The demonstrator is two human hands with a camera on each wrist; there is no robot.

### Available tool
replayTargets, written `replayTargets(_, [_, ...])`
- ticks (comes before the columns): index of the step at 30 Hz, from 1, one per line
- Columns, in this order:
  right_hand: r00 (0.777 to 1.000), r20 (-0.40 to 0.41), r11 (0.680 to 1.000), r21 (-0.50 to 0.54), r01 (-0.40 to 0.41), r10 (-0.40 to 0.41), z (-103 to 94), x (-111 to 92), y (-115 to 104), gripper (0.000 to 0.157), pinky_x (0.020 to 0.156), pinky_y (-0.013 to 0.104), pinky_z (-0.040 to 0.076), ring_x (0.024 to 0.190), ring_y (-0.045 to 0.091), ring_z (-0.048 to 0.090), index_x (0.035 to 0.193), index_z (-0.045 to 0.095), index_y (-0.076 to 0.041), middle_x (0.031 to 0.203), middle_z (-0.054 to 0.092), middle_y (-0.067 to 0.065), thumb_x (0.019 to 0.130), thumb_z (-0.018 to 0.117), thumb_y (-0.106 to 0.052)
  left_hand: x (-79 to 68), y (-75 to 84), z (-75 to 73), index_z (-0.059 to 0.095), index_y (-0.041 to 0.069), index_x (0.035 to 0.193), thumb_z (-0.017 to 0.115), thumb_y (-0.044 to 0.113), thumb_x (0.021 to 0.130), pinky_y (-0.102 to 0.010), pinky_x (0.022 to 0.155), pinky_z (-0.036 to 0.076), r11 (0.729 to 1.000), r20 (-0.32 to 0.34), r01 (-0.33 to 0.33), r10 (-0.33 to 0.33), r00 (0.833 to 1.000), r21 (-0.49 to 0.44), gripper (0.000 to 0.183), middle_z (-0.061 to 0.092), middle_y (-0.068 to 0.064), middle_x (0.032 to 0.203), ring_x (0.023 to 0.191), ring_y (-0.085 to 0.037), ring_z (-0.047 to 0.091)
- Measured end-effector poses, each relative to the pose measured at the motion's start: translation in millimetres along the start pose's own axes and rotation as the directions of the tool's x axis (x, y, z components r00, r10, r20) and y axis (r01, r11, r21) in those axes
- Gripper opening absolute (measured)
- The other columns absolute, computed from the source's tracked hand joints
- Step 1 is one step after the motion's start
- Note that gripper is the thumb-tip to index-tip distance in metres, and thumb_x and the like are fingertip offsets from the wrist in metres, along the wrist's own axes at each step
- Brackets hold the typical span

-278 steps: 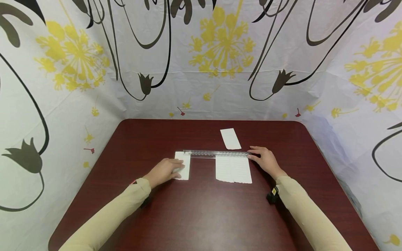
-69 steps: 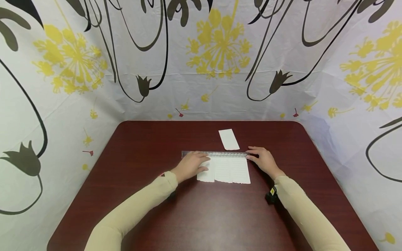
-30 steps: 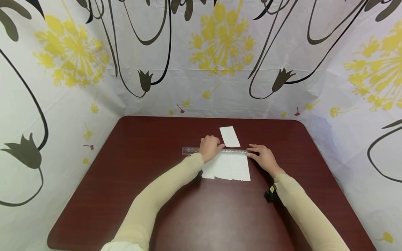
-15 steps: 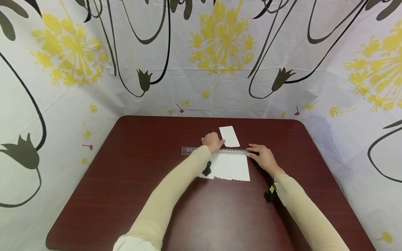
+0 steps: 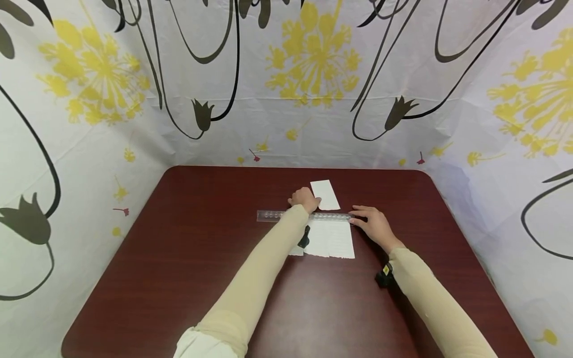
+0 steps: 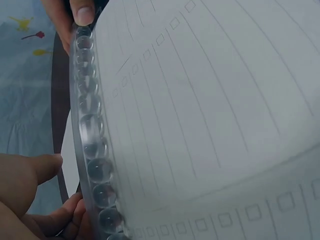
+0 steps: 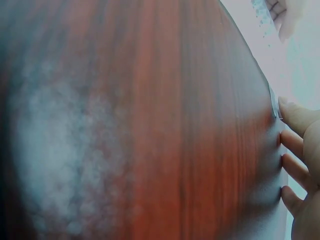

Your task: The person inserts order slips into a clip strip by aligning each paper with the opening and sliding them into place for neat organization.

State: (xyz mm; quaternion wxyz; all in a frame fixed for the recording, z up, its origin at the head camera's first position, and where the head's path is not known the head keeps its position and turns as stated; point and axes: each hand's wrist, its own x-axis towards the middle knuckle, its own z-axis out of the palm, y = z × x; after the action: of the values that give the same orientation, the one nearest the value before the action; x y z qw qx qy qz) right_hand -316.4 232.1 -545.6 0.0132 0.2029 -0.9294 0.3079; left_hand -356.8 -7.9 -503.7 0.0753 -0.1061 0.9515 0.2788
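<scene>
A clear ruler [image 5: 268, 215] lies sideways along the top edges of several white paper strips [image 5: 340, 238], set side by side. Ruled lines and small squares mark the paper [image 6: 210, 100] in the left wrist view. My right hand [image 5: 377, 227] pinches the ruler's right end; in the right wrist view its thumb [image 7: 295, 117] touches the ruler's corner and other fingertips rest on the table. My left hand [image 5: 303, 200] has reached over the ruler, thumb stretched toward a loose white strip [image 5: 325, 195] behind it. Its fingers bend loosely, with nothing seen between them. My left forearm covers part of the leftmost strip.
Everything lies on a dark red-brown table [image 5: 179, 258] with rounded far corners. A white cloth [image 5: 268, 64] printed with yellow and grey flowers hangs behind and at both sides. A black wrist camera [image 5: 383, 276] hangs under my right wrist.
My left hand slid the leftmost strip right against the others, then let it go and reached over the ruler beside the loose strip. My right hand has stayed at the ruler's end.
</scene>
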Motion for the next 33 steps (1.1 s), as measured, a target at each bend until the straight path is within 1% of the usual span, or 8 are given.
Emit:
replayTargets(4, [1.000, 0.009, 1.000, 0.010, -0.006, 0.006, -0.3, -0.5, -3.1, 0.038, 0.111, 0.062, 0.036, 0.141, 0.041, 0.041, 0.129, 0.066, -0.008, 0.148, 0.053, 0.015, 0.095, 0.066, -0.026, 1.2, 3.5, 4.0, 0.072, 0.005, 0.104, 0.065, 0.041, 0.094, -0.052, 0.108, 0.043, 0.999, -0.016, 0.031, -0.031, 0.999, -0.016, 0.038, 0.071, -0.015, 0.116, 0.118, -0.036, 0.060])
replayTargets(8, [1.000, 0.010, 1.000, 0.007, -0.011, 0.011, -0.2, -0.8, -4.9, 0.038, 0.111, 0.062, 0.035, 0.141, 0.041, 0.041, 0.129, 0.066, -0.008, 0.148, 0.053, 0.015, 0.095, 0.066, -0.026, 2.2, 6.9, 8.5, 0.070, 0.005, 0.112, 0.065, 0.044, 0.093, -0.050, 0.102, 0.046, 0.999, -0.053, 0.042, -0.042, 0.998, 0.015, 0.044, 0.070, -0.015, 0.118, 0.114, -0.035, 0.061])
replayTargets(11, [1.000, 0.005, 1.000, 0.005, -0.009, 0.009, -0.1, -0.7, -5.9, 0.038, 0.111, 0.062, 0.035, 0.140, 0.040, 0.041, 0.128, 0.067, -0.008, 0.147, 0.053, 0.015, 0.095, 0.066, -0.026, 2.8, 8.8, 12.3, 0.070, 0.005, 0.112, 0.066, 0.049, 0.091, -0.048, 0.098, 0.047, 0.998, -0.083, 0.055, -0.051, 0.995, 0.037, 0.048, 0.069, -0.014, 0.117, 0.111, -0.033, 0.061])
replayTargets(19, [1.000, 0.004, 1.000, -0.006, -0.003, 0.003, 1.7, -0.6, -4.6, 0.039, 0.111, 0.062, 0.036, 0.140, 0.040, 0.041, 0.129, 0.066, -0.008, 0.147, 0.054, 0.015, 0.095, 0.067, -0.026, 4.5, 10.1, 19.5, 0.068, 0.005, 0.117, 0.068, 0.055, 0.087, -0.046, 0.097, 0.046, 0.993, -0.158, 0.108, -0.098, 0.983, 0.056, 0.058, 0.067, -0.013, 0.119, 0.112, -0.031, 0.060])
replayTargets(25, [1.000, 0.009, 1.000, -0.007, -0.008, 0.008, 1.9, -0.8, -4.5, 0.039, 0.111, 0.062, 0.036, 0.140, 0.040, 0.041, 0.129, 0.066, -0.008, 0.147, 0.053, 0.015, 0.095, 0.067, -0.026, 7.2, 11.3, 24.3, 0.064, 0.004, 0.123, 0.071, 0.054, 0.085, -0.042, 0.095, 0.046, 0.983, -0.179, 0.142, -0.121, 0.976, 0.112, 0.063, 0.065, -0.011, 0.120, 0.112, -0.028, 0.060])
replayTargets(33, [1.000, 0.005, 1.000, -0.021, -0.013, 0.013, 0.2, 0.1, -2.5, 0.039, 0.111, 0.062, 0.035, 0.140, 0.039, 0.041, 0.129, 0.066, -0.009, 0.148, 0.053, 0.014, 0.095, 0.066, -0.027, 7.3, 15.2, 25.0, 0.065, 0.004, 0.120, 0.073, 0.050, 0.085, -0.039, 0.094, 0.049, 0.972, -0.216, 0.167, -0.130, 0.968, 0.163, 0.059, 0.065, -0.010, 0.117, 0.109, -0.025, 0.061])
